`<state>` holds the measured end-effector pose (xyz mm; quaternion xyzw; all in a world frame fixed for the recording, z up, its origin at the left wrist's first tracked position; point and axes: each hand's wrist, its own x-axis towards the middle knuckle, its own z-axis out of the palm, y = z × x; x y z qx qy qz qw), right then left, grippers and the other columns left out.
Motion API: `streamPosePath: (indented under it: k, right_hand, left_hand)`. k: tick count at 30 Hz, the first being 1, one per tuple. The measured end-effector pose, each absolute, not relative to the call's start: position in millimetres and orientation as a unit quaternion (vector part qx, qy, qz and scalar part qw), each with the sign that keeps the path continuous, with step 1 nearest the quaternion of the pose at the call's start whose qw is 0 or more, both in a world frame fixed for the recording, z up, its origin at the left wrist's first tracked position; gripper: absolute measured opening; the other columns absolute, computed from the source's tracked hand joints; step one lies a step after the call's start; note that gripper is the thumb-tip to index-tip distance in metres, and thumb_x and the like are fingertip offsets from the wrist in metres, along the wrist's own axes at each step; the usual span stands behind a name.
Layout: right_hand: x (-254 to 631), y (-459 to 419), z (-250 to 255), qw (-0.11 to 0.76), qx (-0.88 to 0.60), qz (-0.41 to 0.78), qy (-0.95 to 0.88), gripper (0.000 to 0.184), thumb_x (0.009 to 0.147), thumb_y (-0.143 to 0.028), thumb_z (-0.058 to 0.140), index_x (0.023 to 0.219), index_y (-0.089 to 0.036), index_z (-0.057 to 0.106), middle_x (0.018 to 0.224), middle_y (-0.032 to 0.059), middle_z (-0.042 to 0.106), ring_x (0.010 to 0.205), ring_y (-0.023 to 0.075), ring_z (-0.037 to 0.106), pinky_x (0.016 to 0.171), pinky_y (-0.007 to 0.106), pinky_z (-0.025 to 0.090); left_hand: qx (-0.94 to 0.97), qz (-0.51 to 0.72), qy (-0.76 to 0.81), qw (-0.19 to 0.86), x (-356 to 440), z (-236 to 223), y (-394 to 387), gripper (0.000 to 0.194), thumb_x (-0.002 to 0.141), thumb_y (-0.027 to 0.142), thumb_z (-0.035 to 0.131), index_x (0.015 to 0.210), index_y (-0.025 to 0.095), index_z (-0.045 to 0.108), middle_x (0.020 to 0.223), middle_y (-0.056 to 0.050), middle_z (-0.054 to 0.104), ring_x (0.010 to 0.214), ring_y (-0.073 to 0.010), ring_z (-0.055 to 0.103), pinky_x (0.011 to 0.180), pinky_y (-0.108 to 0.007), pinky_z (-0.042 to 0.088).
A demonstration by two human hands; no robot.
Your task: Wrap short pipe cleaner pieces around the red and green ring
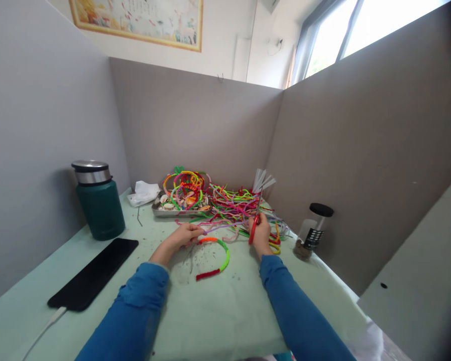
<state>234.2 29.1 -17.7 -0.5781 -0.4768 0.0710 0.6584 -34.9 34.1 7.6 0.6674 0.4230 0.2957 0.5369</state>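
Fingers pinched, my left hand (185,235) holds one end of a thin purple pipe cleaner (225,226), which stretches right toward my other hand. Red-handled scissors (253,230) are in my right hand (262,233), their blades pointing up and away; whether its fingers also grip the pipe cleaner I cannot tell. Between the hands, a curved band (225,258) wrapped in orange, green and dark red lies on the table, its upper end close to my left fingers. Beyond my right hand spreads a heap of loose coloured pipe cleaners (233,203).
A metal tray (180,213) at the back holds shells and colourful wrapped rings. A green bottle (99,205) and a black phone (93,273) with a cable are on the left, near white tissue (145,191). A clear jar (311,233) stands right. Grey partitions enclose the table.
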Motion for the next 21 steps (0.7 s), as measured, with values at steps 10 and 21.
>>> streamPosePath:
  k: [10,21]
  right_hand:
    - [245,25,-14,0.59,-0.637,0.008,-0.496,0.035,0.077,-0.038,0.046,0.099,-0.014,0.059,0.073,0.0058,0.065,0.06,0.0164,0.055,0.056,0.025,0.038]
    - [239,10,-5,0.232,-0.737,-0.08,-0.629,0.038,0.08,-0.032,0.051,0.117,-0.022,0.054,0.103,0.0103,0.061,0.089,0.0222,0.057,0.071,0.029,0.037]
  left_hand:
    - [0.598,0.363,0.508,0.503,-40,12,40,0.039,0.062,0.049,0.067,0.074,0.012,0.061,0.041,0.01,0.022,0.034,-0.0022,0.015,0.037,-0.021,0.007]
    - [0.447,0.525,0.399,0.605,-55,3,54,0.027,0.073,0.041,0.06,0.081,0.015,0.054,0.039,0.013,0.017,0.032,-0.0028,0.012,0.034,-0.018,0.009]
